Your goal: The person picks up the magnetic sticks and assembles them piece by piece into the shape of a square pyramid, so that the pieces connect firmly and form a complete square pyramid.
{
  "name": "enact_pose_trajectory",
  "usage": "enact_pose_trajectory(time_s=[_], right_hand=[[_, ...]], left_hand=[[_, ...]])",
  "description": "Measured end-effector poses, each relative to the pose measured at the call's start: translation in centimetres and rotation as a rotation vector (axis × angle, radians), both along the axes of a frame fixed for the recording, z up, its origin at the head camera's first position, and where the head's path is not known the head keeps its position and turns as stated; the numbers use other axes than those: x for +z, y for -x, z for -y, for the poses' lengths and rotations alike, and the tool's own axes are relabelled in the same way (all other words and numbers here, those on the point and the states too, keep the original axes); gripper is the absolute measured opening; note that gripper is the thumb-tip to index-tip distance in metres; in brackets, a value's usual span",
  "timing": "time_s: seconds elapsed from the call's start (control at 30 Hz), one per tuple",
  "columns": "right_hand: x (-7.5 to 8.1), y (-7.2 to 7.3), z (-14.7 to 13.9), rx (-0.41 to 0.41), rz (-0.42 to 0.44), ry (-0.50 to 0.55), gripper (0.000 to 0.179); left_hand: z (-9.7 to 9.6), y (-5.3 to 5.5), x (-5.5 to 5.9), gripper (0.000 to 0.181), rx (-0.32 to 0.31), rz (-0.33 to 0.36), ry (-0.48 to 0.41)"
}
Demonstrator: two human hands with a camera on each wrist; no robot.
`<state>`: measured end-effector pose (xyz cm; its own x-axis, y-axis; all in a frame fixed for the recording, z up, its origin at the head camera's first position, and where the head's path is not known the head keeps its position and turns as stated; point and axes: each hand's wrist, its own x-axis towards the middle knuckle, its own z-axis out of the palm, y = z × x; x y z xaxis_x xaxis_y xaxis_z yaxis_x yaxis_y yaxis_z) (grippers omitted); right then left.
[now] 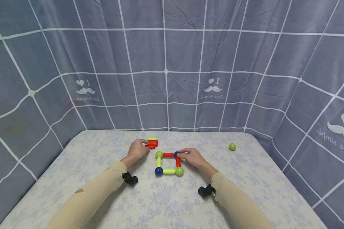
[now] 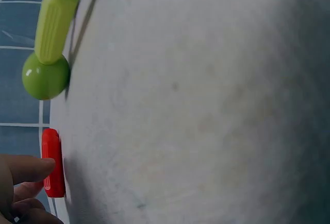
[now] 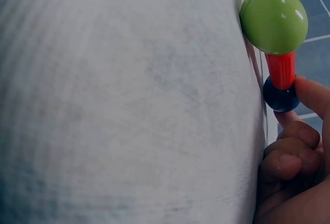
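Observation:
A square of rods and balls lies on the table, with a green ball [image 1: 159,155] and a blue ball [image 1: 159,171] on its left side. Its near right corner is another green ball [image 1: 179,171]. My right hand [image 1: 192,157] pinches the dark blue ball [image 3: 281,96] at the far right corner, where two red rods meet. Yellow-green rods [image 1: 169,171] form the near and left sides. Beyond the square to the left, my left hand [image 1: 139,149] pinches a loose red rod [image 2: 52,163] between thumb and fingers, low over the tabletop.
Beside the left fingertips lie more red rods [image 1: 153,142] and a yellow-green rod [image 1: 152,138]. A single green ball [image 1: 232,146] sits at the far right of the patterned table [image 1: 218,140]. Behind it hangs a grey-blue checked curtain [image 1: 183,89], which also closes both sides.

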<state>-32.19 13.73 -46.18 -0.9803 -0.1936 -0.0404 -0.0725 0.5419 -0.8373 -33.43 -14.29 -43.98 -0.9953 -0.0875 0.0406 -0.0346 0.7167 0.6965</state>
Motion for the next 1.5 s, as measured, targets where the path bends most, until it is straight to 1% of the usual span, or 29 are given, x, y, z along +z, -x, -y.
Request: enact_pose_trajectory(time_s=[0.1,0.3,0.47,0.53,0.63,0.67,0.73,0.8,0.9,0.97,1.03,1.2,1.27,1.4,1.5], right_hand=[[0.0,0.0,0.1,0.005,-0.003,-0.001,0.037],[0.1,0.0,0.1,-0.002,-0.005,0.004,0.036],[0.1,0.0,0.1,-0.002,0.01,0.011,0.036],[0.1,0.0,0.0,0.001,0.008,0.006,0.036],[0.1,0.0,0.0,0.0,0.007,0.003,0.036],[0.1,0.0,0.0,-0.001,0.007,0.003,0.036],[0.1,0.0,0.0,-0.002,0.007,0.005,0.036],[0.1,-0.1,0.0,-0.002,0.003,0.006,0.036],[0.1,-0.2,0.1,-0.001,0.003,0.011,0.036],[0.1,-0.2,0.1,0.0,-0.001,0.011,0.036],[0.1,-0.2,0.1,0.0,0.001,0.013,0.035],[0.1,-0.2,0.1,0.0,0.001,0.012,0.034],[0.1,-0.2,0.1,0.003,0.0,0.011,0.035],[0.1,-0.2,0.1,-0.004,0.005,0.013,0.036],[0.1,-0.2,0.1,-0.01,0.008,0.014,0.036]], left_hand=[[0.0,0.0,0.0,0.026,0.017,-0.008,0.062],[0.0,0.3,0.3,0.019,0.014,-0.05,0.159],[-0.1,0.5,0.6,0.017,-0.004,-0.038,0.218],[-0.1,0.6,0.8,0.013,-0.028,-0.034,0.275],[-0.4,0.6,1.2,0.005,-0.078,-0.038,0.386],[-0.5,0.6,1.3,0.006,-0.097,-0.037,0.42],[-0.7,0.5,1.6,0.014,-0.127,-0.038,0.481],[-0.8,0.5,1.8,0.017,-0.142,-0.024,0.518],[-0.9,0.3,1.9,0.019,-0.156,-0.011,0.544],[-0.8,0.2,1.9,0.015,-0.157,-0.004,0.533],[-0.5,0.1,1.7,0.014,-0.156,-0.003,0.501],[0.2,0.2,1.3,0.005,-0.146,0.024,0.342],[0.5,0.2,1.3,0.007,-0.136,0.041,0.276],[0.6,0.1,1.3,0.013,-0.113,0.066,0.172],[0.5,0.0,1.2,0.019,-0.091,0.084,0.069]])
